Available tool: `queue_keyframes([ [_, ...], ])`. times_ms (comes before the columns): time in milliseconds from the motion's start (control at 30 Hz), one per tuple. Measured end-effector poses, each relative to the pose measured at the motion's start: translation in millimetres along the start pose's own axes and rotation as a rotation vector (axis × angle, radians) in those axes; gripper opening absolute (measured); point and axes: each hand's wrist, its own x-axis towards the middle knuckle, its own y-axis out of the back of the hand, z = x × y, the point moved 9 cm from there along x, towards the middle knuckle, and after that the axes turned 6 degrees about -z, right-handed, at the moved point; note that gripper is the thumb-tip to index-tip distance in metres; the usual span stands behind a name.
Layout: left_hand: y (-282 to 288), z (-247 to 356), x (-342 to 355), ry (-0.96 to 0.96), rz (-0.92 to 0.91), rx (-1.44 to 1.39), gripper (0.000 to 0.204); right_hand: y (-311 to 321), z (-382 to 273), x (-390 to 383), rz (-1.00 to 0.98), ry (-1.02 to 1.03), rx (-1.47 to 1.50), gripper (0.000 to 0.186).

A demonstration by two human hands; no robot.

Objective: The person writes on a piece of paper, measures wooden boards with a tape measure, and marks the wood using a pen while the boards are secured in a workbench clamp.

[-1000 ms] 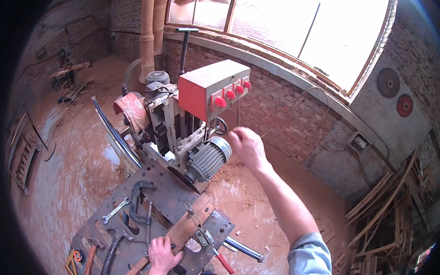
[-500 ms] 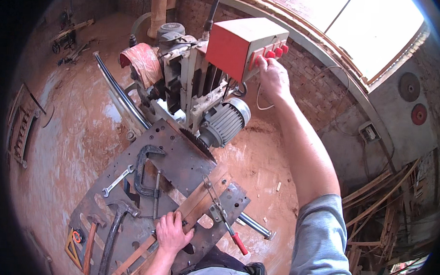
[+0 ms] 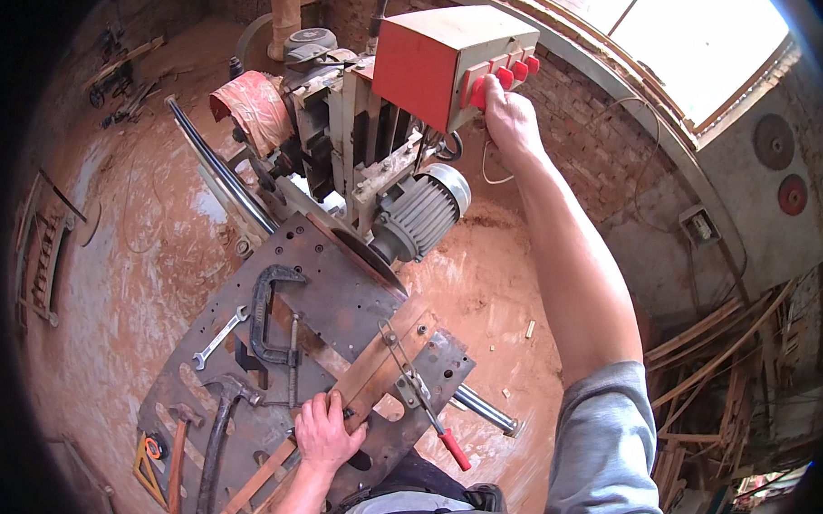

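My right hand (image 3: 514, 125), arm stretched forward, is closed on a red knob (image 3: 478, 93) on the face of a red and grey control box (image 3: 416, 71). My left hand (image 3: 328, 433) grips a wooden strip (image 3: 257, 480) low on the steel machine table (image 3: 220, 296), its fingers bent over the wood. A wooden board (image 3: 371, 380) lies just ahead of that hand, beside a toggle clamp (image 3: 416, 390) with a red handle. At the table's far edge stands a round saw blade (image 3: 372, 260), its rim a smooth blur.
On the table lie a black C-clamp (image 3: 263, 311), a wrench (image 3: 220, 336), a claw hammer (image 3: 216, 440), a smaller wooden-handled hammer (image 3: 178, 457) and a yellow triangle square (image 3: 147, 470). A grey motor (image 3: 419, 212) sits behind the blade. Scrap wood (image 3: 707, 367) is piled at right.
The blade's teeth showed clearly before and are now smeared into a smooth rim. The view has shifted slightly. Both hands keep their places on the knob and the wood.
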Motion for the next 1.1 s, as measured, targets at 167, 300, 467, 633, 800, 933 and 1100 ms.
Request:
queue_keyframes([
  [167,3,-2,-2,-0.013,0.011,0.042,0.078,-9,1,-116,-0.242,-0.046,0.18,0.051],
  [300,8,-5,-5,0.0,0.017,0.057,0.077,-34,53,-273,-0.57,-0.214,0.111,0.038],
  [467,-1,2,-2,-0.01,0.014,0.038,0.079,-71,111,-465,-0.766,-0.328,0.081,0.055],
  [633,-1,-2,-1,0.002,0.007,0.063,0.078,-88,106,-494,-0.707,-0.375,0.046,0.051],
  [800,0,-3,-3,-0.002,0.02,0.08,0.078,-91,107,-493,-0.731,-0.37,0.012,0.051],
  [933,-1,-2,-3,0.0,0.038,0.069,0.078,-92,113,-497,-0.77,-0.458,0.045,0.053],
  [1100,1,-2,-4,0.001,0.049,0.057,0.078,-93,113,-497,-0.794,-0.46,0.041,0.055],
])
